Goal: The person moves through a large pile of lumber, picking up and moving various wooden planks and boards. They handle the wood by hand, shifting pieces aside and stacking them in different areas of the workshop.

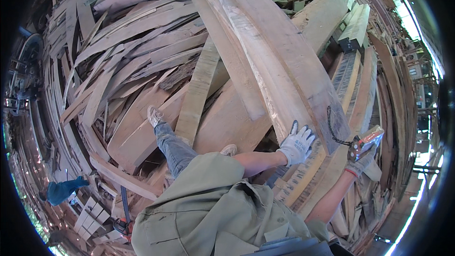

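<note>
Planks [151, 57] lie heaped on every side, too many to count. At the far left stands one machine [31, 50] with a round wheel; lower down are one blue shape [66, 190], too small to make out, and one red tool [122, 227] on the wood.

Two gloved hands show. One thick slab [284, 52] runs from the top of the view down to the person, with one thinner board [237, 61] along its left side. The left hand [297, 146] touches the slab's near end, fingers spread apart, clamped on nothing. The right hand [362, 159], in a red-cuffed glove, is clamped on one shiny orange gadget [368, 138], just right of the slab's end. One dark cord [332, 130] runs from the gadget across the slab's end.

Below are one olive shirt [189, 208], one jeans leg [171, 144] and two shoes, one [153, 115] well forward on the wood.
</note>
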Action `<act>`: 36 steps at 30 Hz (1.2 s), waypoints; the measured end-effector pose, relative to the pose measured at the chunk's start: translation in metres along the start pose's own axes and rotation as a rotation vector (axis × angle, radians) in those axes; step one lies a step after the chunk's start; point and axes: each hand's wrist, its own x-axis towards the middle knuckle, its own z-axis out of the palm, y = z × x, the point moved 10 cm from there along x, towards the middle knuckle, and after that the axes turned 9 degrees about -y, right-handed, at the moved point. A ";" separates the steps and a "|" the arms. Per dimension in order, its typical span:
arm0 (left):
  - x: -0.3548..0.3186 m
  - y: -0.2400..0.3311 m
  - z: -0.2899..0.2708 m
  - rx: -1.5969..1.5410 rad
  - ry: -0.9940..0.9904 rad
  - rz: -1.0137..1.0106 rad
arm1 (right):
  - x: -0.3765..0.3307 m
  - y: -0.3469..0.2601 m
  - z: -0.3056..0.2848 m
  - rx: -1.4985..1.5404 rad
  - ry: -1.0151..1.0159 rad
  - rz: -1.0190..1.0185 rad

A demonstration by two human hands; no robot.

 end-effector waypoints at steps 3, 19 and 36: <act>0.005 -0.009 0.002 -0.023 0.012 0.001 | -0.017 0.001 -0.009 -0.132 0.006 0.049; 0.006 -0.011 -0.013 -0.108 0.199 0.070 | -0.022 0.008 -0.074 -0.111 -0.054 0.130; 0.010 -0.013 -0.007 0.174 0.140 0.025 | -0.060 0.056 0.078 0.131 -0.030 0.022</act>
